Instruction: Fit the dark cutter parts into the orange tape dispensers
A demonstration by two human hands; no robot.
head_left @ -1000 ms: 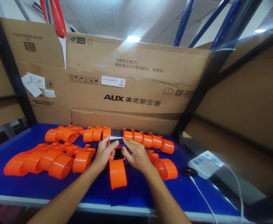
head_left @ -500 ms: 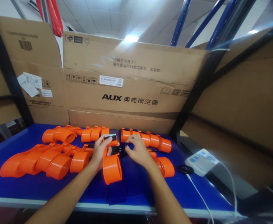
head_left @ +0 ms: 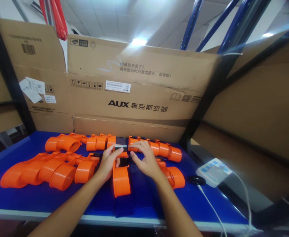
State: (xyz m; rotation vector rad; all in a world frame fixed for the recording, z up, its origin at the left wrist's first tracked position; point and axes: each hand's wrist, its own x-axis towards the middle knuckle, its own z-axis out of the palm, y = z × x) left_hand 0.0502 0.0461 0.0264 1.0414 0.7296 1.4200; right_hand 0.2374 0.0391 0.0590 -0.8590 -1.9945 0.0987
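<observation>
My left hand (head_left: pixel 107 164) is closed around an orange plastic piece with a wide ring (head_left: pixel 122 181) at its lower end. Its thumb lies on a black strip with a shiny edge (head_left: pixel 121 148) at the top of that piece. Just to the right, my right hand (head_left: pixel 147 162) is open, with thumb and fingers apart and the fingertips close to the strip. Whether they touch it, I cannot tell. Behind the held piece, a dark rectangular object (head_left: pixel 121 141) lies partly hidden.
Similar orange ringed pieces lie in rows on the left (head_left: pixel 63 176) and the right (head_left: pixel 172 153) of the blue tabletop (head_left: pixel 95 207). A white device with blue labels (head_left: pixel 214 171), a black oval object (head_left: pixel 197 179) and white cables sit at right. Cardboard (head_left: pixel 144 89) walls the back.
My left hand has shifted slightly right and turned the orange piece, so its ring now faces more sideways. My right hand's fingers have straightened toward the strip.
</observation>
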